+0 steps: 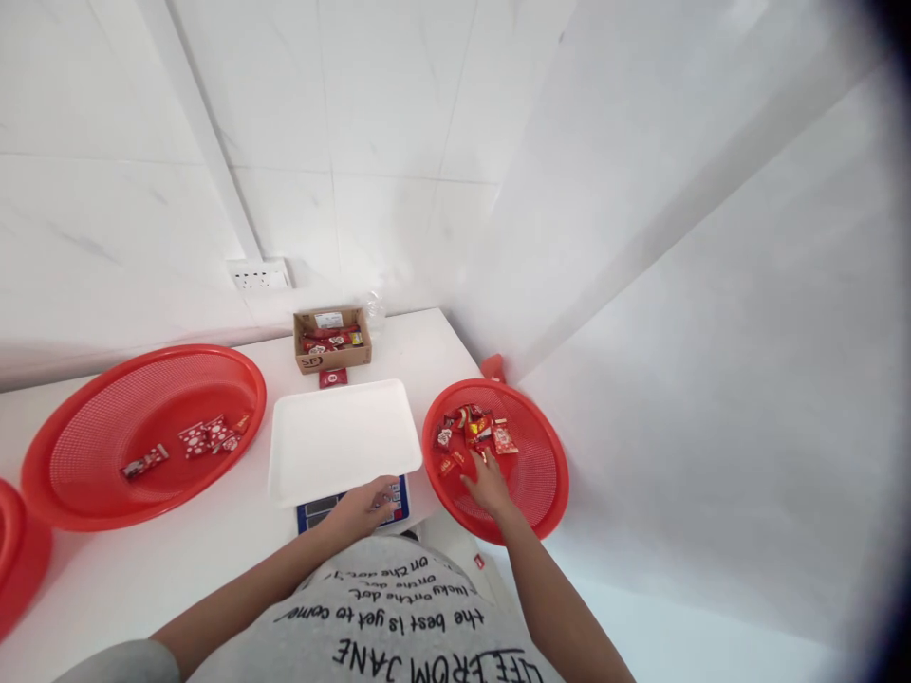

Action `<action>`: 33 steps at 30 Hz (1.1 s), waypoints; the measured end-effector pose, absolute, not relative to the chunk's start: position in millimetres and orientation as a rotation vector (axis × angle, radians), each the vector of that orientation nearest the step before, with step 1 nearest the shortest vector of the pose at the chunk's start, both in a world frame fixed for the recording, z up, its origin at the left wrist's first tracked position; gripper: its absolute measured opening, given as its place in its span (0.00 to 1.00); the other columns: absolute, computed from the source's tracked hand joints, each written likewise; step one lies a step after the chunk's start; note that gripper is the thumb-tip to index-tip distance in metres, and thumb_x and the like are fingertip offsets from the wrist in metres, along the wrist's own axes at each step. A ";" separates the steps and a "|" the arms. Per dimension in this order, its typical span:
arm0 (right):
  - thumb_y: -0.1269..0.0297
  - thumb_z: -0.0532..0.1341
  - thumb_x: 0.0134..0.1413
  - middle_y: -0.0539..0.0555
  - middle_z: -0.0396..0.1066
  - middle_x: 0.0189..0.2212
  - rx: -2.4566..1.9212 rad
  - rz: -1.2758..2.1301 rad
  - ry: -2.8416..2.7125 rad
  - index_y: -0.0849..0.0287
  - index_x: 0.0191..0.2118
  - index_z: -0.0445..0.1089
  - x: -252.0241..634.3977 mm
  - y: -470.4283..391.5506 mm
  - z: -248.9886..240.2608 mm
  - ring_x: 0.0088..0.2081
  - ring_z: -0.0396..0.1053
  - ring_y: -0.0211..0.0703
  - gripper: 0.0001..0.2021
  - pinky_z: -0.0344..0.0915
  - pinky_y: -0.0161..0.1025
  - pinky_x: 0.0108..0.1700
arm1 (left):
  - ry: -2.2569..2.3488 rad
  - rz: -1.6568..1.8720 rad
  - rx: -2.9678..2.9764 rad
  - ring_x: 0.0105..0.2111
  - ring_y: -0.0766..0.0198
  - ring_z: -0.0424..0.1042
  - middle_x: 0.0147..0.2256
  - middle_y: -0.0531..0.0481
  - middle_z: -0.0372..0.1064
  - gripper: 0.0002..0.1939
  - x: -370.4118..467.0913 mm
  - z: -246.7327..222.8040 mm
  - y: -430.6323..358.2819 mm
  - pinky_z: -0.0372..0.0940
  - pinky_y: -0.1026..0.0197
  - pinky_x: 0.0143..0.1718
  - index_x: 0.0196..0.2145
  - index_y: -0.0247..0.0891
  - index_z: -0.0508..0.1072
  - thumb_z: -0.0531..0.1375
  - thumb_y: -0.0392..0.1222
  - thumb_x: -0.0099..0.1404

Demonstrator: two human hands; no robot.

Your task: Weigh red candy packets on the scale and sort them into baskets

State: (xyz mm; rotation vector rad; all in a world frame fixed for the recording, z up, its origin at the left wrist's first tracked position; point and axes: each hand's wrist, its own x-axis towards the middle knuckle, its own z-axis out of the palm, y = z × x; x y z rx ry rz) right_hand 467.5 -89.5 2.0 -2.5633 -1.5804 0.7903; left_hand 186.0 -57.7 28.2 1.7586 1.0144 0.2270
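Note:
My right hand (488, 486) reaches into the red basket (548, 484) on the right, fingers spread and touching or just above the small wrapped snack packets (478, 429) in it. Nothing is visibly lifted in that hand. My left hand (368, 505) rests by the front of a blue digital scale (320, 510), over its keypad, with loosely bent fingers and no object seen in them. A white tray (345, 441) lies on top of the scale, with nothing in it, and hides most of the scale.
Left of the scale stands a larger red basket (92, 408) with several packets. Another red basket (21, 560) is cut off at the left edge. Behind the tray, a cardboard box (333, 359) holds packets, and a red packet (333, 378) lies before it. A wall bounds the right side.

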 end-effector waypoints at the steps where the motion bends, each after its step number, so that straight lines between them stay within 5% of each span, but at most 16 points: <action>1: 0.59 0.54 0.54 0.59 0.39 0.65 -2.546 0.791 -1.602 0.54 0.63 0.46 473.7 -83.5 1.0 0.65 0.39 0.50 0.31 0.49 0.47 0.58 | 1.004 0.195 1.763 0.39 0.60 0.72 0.44 0.47 0.72 0.24 194.9 27.9 -56.8 0.64 0.59 0.43 0.54 0.40 0.62 0.54 0.43 0.60; 8: 0.56 0.55 0.54 0.61 0.37 0.65 -2.461 0.772 -1.750 0.56 0.63 0.48 521.3 -26.8 -8.4 0.65 0.35 0.56 0.32 0.43 0.50 0.60 | 0.948 0.016 1.822 0.30 0.63 0.71 0.43 0.47 0.70 0.29 248.8 16.9 -55.2 0.63 0.63 0.35 0.57 0.43 0.61 0.57 0.41 0.56; 16: 0.55 0.56 0.53 0.55 0.37 0.66 -2.318 0.857 -1.954 0.52 0.63 0.47 512.8 9.0 -23.3 0.65 0.31 0.59 0.32 0.39 0.60 0.59 | 0.943 -0.043 1.797 0.35 0.58 0.72 0.45 0.44 0.70 0.31 264.2 17.9 -51.4 0.63 0.60 0.38 0.58 0.42 0.61 0.58 0.46 0.56; 21: 0.60 0.57 0.52 0.49 0.34 0.66 -2.114 0.971 -2.125 0.41 0.62 0.47 506.0 -22.2 -26.6 0.65 0.29 0.56 0.32 0.35 0.62 0.59 | 0.953 -0.025 1.776 0.35 0.57 0.73 0.38 0.47 0.73 0.27 268.1 13.0 -49.4 0.63 0.60 0.37 0.56 0.41 0.63 0.57 0.45 0.58; 27: 0.61 0.58 0.51 0.51 0.57 0.59 -1.949 1.019 -2.030 0.47 0.45 0.71 531.7 -61.2 -34.1 0.62 0.46 0.51 0.14 0.44 0.52 0.59 | 0.948 0.040 1.744 0.34 0.60 0.73 0.38 0.48 0.74 0.23 269.8 4.7 -47.2 0.63 0.62 0.37 0.52 0.41 0.67 0.57 0.44 0.58; 30: 0.61 0.58 0.50 0.54 0.64 0.53 -2.032 0.934 -1.896 0.54 0.39 0.74 553.4 -63.8 -35.2 0.58 0.54 0.50 0.11 0.50 0.46 0.57 | 0.954 0.061 1.730 0.34 0.60 0.72 0.38 0.49 0.74 0.21 270.0 0.4 -46.4 0.63 0.62 0.37 0.51 0.42 0.68 0.57 0.44 0.58; 33: 0.60 0.55 0.52 0.59 0.60 0.55 -2.161 0.820 -1.768 0.57 0.47 0.69 573.5 -57.8 -34.8 0.59 0.52 0.51 0.17 0.49 0.47 0.58 | 0.956 0.067 1.718 0.35 0.60 0.72 0.39 0.48 0.74 0.21 270.3 -3.5 -46.0 0.63 0.62 0.37 0.50 0.41 0.68 0.57 0.43 0.58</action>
